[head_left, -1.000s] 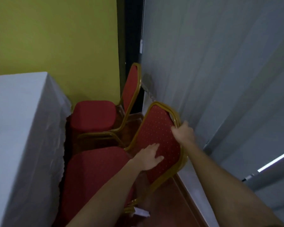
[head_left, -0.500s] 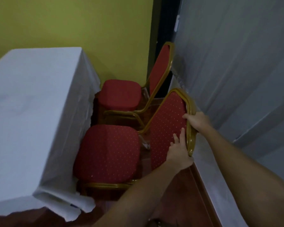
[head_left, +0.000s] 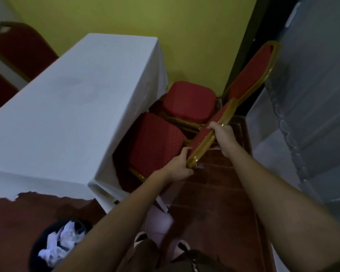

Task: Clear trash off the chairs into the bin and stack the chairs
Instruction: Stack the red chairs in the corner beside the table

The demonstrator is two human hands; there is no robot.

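Two red banquet chairs with gold frames stand between the table and the curtain. The near chair (head_left: pixel 155 142) has its seat partly under the tablecloth; its backrest shows edge-on. My left hand (head_left: pixel 180 166) grips the lower end of that backrest's gold frame. My right hand (head_left: pixel 221 134) grips the backrest higher up. The far chair (head_left: pixel 190 101) stands behind it in the corner, its backrest (head_left: pixel 251 75) leaning toward the curtain. A dark bin (head_left: pixel 59 244) holding crumpled white paper sits at the lower left on the floor.
A table under a white cloth (head_left: pixel 67 107) fills the left side. Another red chair back (head_left: pixel 20 50) shows beyond it at far left. A grey curtain (head_left: pixel 310 114) lines the right. The yellow wall closes the back; a narrow strip of red-brown floor (head_left: pixel 214 203) runs between.
The view has pulled back and tilted down, bringing the bin into sight. The near chair's backrest now appears edge-on. My left hand has gone from flat on the backrest to gripping its lower frame.
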